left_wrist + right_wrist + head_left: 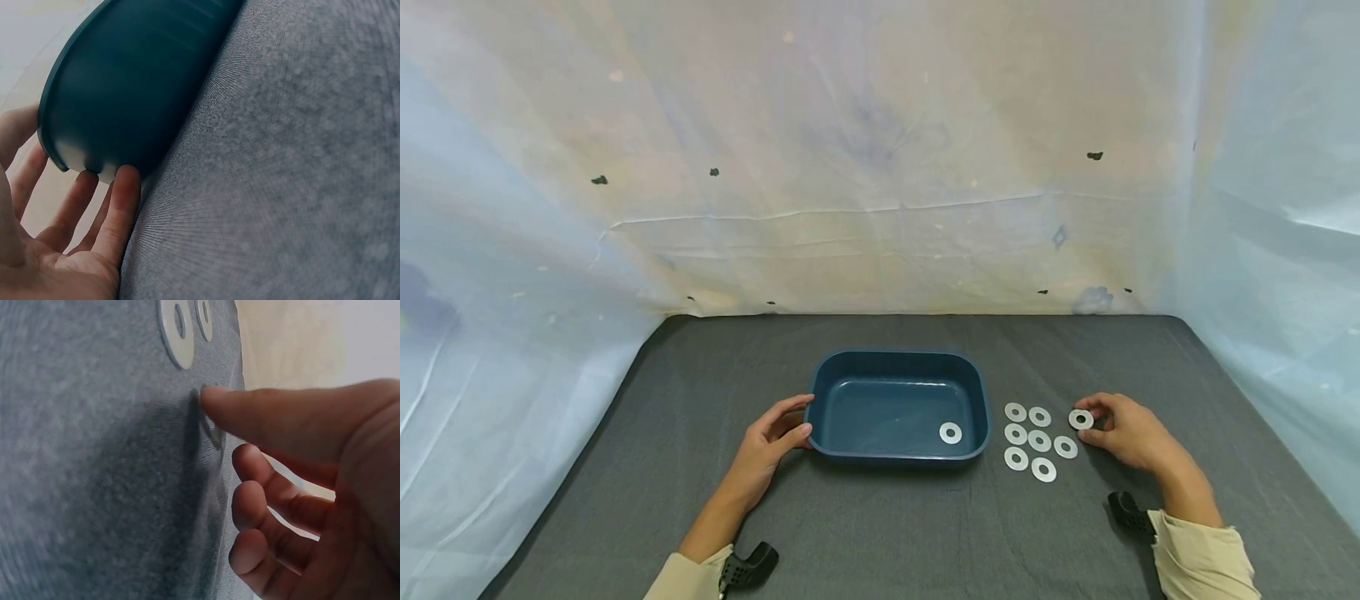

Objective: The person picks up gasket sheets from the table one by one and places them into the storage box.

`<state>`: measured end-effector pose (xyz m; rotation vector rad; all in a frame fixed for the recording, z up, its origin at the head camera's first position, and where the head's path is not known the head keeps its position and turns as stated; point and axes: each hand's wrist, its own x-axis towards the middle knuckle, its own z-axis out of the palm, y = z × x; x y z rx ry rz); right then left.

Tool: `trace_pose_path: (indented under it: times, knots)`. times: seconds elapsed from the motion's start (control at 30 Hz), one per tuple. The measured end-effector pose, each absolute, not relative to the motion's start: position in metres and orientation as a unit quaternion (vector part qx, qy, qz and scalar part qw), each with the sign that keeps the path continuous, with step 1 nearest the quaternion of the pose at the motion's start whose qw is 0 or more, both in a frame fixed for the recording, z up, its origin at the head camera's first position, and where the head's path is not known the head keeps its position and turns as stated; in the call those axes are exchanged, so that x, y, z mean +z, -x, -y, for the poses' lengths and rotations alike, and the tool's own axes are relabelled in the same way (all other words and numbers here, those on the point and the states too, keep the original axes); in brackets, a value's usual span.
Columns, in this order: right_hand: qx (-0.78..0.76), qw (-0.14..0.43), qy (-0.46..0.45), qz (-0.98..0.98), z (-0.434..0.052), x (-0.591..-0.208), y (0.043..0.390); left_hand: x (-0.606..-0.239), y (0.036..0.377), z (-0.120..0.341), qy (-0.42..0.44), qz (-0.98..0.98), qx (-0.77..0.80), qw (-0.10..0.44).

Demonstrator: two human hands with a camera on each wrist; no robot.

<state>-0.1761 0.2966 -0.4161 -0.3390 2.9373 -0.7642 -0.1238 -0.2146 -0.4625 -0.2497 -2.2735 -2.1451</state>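
Here we see a dark blue tray (850,367) standing near the middle of the counter (625,467), which is covered in grey cloth. One flat metal washer (951,432) lies inside the tray, toward its right end. The left hand (769,442) rests at the tray's left end; in the left wrist view the fingertips (125,181) touch the underside of the tray's rim (62,156), the fingers fairly straight, so this grip is released rather than clenched around anything.

Just to the right of the tray lies a cluster of six washers (1028,442) on the cloth, close together. A seventh, single washer (1081,419) sits a little to the right of them, and the right hand (1123,429) is on it. In the right wrist view the thumb tip (209,400) and a finger meet at that washer's edge (211,432), pinching it against the cloth, so the right grip is grasping the single washer. Beige sleeves (1202,558) cover both forearms.
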Motion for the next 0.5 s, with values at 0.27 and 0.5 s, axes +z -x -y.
trace_pose_path:
  times: [0.27,0.5]
  knots:
    - [-0.241,0.043,0.096,-0.965,-0.2947,-0.4114,0.1765,-0.462,0.1237,0.2152,0.085,0.727,-0.681,0.01]
    - [-0.238,0.036,0.094,-0.966,-0.2948,-0.4103,0.1743,-0.4618,0.1225,0.2149,0.09,0.725,-0.683,0.006]
